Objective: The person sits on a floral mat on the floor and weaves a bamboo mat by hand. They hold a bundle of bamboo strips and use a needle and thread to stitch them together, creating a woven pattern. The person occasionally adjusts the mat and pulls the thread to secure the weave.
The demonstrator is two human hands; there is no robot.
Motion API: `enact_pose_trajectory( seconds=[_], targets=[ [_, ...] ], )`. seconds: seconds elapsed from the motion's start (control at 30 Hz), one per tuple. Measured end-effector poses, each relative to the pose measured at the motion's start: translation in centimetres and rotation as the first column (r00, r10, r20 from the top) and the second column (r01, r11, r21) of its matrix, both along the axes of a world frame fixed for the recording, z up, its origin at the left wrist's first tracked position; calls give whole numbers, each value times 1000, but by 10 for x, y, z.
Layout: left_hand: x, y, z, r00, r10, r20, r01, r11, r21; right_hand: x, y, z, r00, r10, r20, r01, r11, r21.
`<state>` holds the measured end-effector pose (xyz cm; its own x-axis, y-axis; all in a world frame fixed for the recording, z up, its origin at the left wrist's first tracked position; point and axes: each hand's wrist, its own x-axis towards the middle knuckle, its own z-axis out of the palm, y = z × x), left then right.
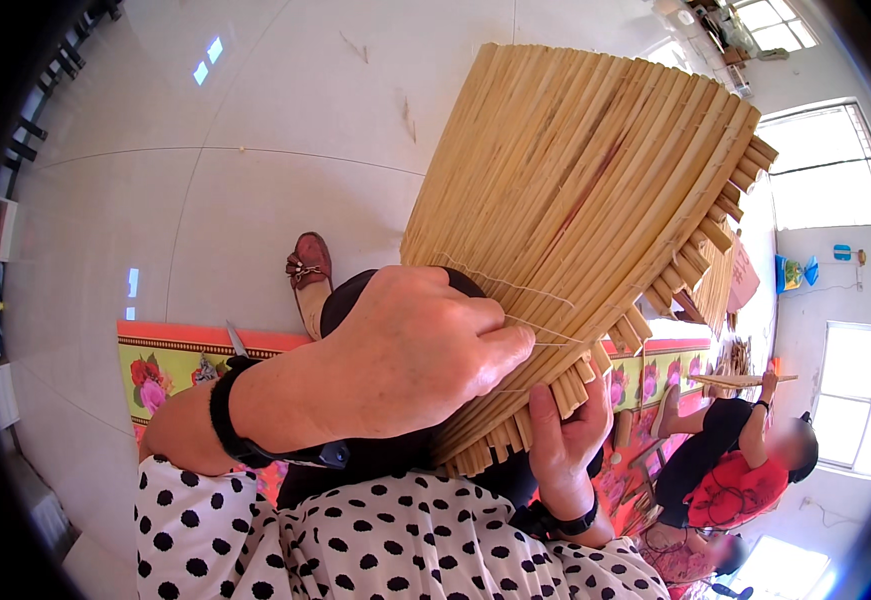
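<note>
A fan-shaped mat of pale bamboo or reed sticks [565,170] rests across my lap, bound with thin pale thread [545,296] and with short stick ends jutting along its right and lower edges. My left hand [425,350] lies over the mat's lower left part, its fingers curled and pinched on the thread; their tips are partly hidden. Lower down, my right hand [565,440] grips the lower stick ends between thumb and fingers.
A floral cloth [170,352] lies beneath me, with a metal blade [235,338] on it. Tiled floor [205,200] spreads leftward. At right, a seated person in red [730,490] holds sticks, another person [695,560] sits below, and more stick bundles stand near windows.
</note>
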<state>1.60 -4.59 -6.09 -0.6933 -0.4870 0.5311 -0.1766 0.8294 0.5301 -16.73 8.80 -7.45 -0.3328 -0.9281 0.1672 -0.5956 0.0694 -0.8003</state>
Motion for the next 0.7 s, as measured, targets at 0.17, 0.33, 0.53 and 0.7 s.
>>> enact_pose_trajectory(
  seconds=[0.17, 0.33, 0.53, 0.7],
  targets=[
    [-1, -2, 2, 1000, -1, 11, 1, 1000, -23, 0, 0, 1, 1000, 1, 1, -1, 1000, -1],
    [-1, -2, 2, 1000, -7, 6, 7, 1000, -8, -1, 0, 2, 1000, 7, -28, -6, 1000, 6],
    [0, -2, 5, 1000, -8, 24, 9, 1000, -23, 0, 0, 2, 1000, 2, -17, -1, 1000, 28],
    [-1, -2, 4, 1000, -12, 25, 12, 1000, -24, 0, -1, 2, 999, 17, -30, -17, 1000, -5]
  ],
)
